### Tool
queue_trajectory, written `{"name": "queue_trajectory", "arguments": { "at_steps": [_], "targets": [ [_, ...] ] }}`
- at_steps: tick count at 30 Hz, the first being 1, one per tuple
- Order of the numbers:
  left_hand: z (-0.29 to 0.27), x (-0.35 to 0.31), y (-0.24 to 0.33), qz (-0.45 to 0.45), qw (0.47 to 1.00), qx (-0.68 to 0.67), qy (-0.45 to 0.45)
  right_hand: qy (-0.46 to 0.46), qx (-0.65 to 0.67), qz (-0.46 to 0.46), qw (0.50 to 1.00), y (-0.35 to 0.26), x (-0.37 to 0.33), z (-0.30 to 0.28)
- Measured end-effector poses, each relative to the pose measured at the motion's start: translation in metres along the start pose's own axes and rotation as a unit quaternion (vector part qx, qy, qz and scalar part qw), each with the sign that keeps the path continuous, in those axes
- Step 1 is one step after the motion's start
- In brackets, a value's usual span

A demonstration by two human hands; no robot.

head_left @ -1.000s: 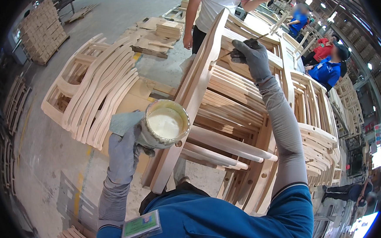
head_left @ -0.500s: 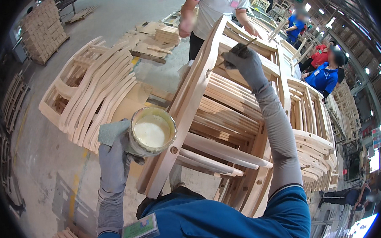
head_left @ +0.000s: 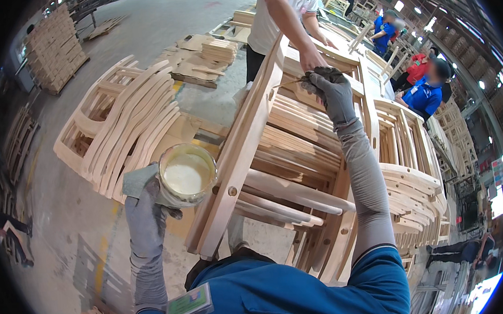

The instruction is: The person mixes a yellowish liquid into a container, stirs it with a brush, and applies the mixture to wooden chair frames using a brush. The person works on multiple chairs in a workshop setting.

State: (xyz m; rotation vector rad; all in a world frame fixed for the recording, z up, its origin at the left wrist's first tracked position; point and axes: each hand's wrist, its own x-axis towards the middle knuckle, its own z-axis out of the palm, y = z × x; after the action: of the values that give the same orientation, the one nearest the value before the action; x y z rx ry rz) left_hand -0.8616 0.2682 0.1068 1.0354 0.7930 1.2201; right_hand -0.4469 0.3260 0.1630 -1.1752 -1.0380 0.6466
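Observation:
My left hand [head_left: 146, 208], in a grey glove, is closed around a round cup [head_left: 178, 199] of cream-coloured paste, its rim smeared. A flat grey-green pad [head_left: 137, 183] is held in the same hand, beside the cup. My right hand [head_left: 334, 99], gloved and dark-stained at the fingers, reaches over a stack of pale wooden chair frames [head_left: 240, 149]. Its fingers are closed on a thin stick-like tool [head_left: 289, 83], whose tip points left toward the nearest long rail. A co-worker's bare hand [head_left: 311, 60] meets my right fingertips; whether they touch is hard to tell.
More curved wooden frames [head_left: 126, 127] stand stacked on the floor at left, and others [head_left: 411, 176] at right. The co-worker in a white shirt [head_left: 266, 21] stands across the stack. Flat boards [head_left: 199, 56] lie behind. People in blue [head_left: 423, 97] work at far right.
The co-worker's arm has reached down to my right hand. My right hand has moved slightly lower. My left hand with the cup has shifted a little left, and the view has moved slightly.

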Motion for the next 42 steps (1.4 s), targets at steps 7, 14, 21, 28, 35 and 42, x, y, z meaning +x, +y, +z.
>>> {"name": "queue_trajectory", "arguments": {
  "at_steps": [7,14,21,28,35,42],
  "targets": [
    [-0.009,-0.007,0.011,0.03,0.999,0.007,0.01,0.114,0.037,-0.024,0.992,-0.017,-0.048,-0.016],
    [-0.064,-0.019,0.014,0.07,0.995,0.031,0.064,0.109,-0.04,-0.073,0.99,-0.101,-0.175,-0.018],
    [-0.088,-0.025,0.016,0.126,0.99,0.045,0.049,0.096,-0.096,-0.062,0.989,-0.124,-0.273,0.021],
    [-0.082,-0.027,0.008,0.166,0.981,0.092,0.046,0.071,-0.1,0.013,0.992,-0.111,-0.301,0.032],
    [-0.093,-0.03,0.008,0.097,0.993,0.054,0.028,0.042,-0.119,0.009,0.992,-0.121,-0.301,0.053],
    [-0.054,-0.04,0.003,0.043,0.994,0.063,-0.078,-0.062,0.006,-0.05,0.997,-0.111,-0.279,0.088]
  ]
}}
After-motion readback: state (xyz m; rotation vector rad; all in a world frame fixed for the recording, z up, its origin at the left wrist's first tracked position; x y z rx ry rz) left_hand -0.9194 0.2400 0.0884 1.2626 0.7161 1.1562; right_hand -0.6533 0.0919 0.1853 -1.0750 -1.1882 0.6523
